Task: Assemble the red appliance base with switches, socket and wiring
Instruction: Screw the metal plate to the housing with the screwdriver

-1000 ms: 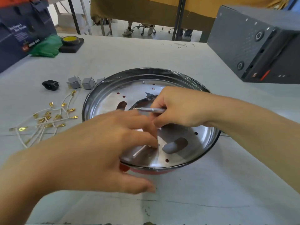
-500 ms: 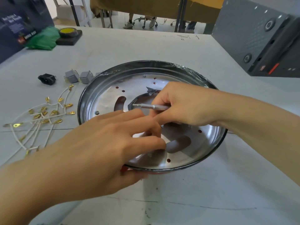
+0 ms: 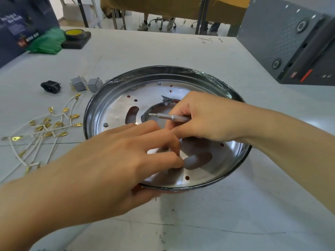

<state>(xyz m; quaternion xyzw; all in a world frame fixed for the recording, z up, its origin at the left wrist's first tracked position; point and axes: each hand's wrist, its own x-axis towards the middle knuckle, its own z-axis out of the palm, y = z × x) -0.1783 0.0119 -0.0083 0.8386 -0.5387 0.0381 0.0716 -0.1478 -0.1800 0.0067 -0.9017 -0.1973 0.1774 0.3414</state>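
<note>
Over round shiny metal base (image 3: 116, 113), slim steel screwdriver bit (image 3: 168, 116) in right hand (image 3: 204, 118).

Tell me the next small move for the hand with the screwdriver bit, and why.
Probably swing the screwdriver bit down to the spot the left hand is working at. The right hand grips the bit lying flat, its tip pointing left over the metal plate, driving nothing, while the left fingers curl down onto the plate's near part.

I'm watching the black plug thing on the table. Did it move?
No. The black socket lies just left of the grey switches, with the same gap as before; only the camera view shifted.
</note>
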